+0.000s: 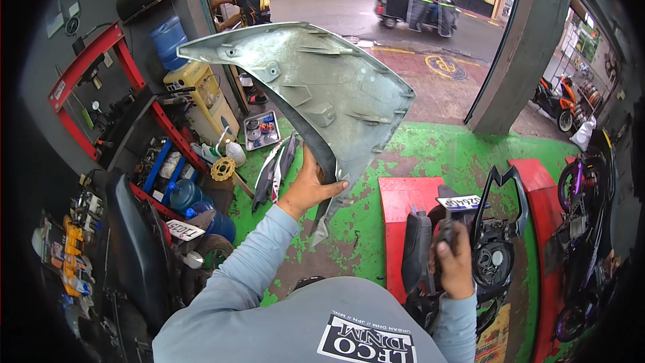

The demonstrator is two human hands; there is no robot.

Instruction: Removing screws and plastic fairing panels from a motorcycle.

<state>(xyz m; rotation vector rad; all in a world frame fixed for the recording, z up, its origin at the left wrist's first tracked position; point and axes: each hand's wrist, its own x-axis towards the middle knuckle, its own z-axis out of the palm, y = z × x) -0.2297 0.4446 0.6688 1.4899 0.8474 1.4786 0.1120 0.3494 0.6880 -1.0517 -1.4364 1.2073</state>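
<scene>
My left hand (312, 185) grips a large curved motorcycle fairing panel (336, 74) by its narrow lower part. The panel is raised in front of me, its pale grey-green inner side with clips and ribs facing me. My right hand (455, 262) is low on the right, its fingers closed round a small dark object (446, 230) that I cannot make out. Just left of that hand is a black motorcycle seat (418, 249). Beyond it a partly stripped motorcycle (496, 255) stands with its tail frame exposed.
Red lift platforms (411, 195) lie on the worn green floor. Another body panel (274, 171) and a metal parts tray (262, 130) are on the floor ahead. At left stand a red shop press (121, 60) and a black-seated motorcycle (134, 228). A person (252, 3) is near the doorway.
</scene>
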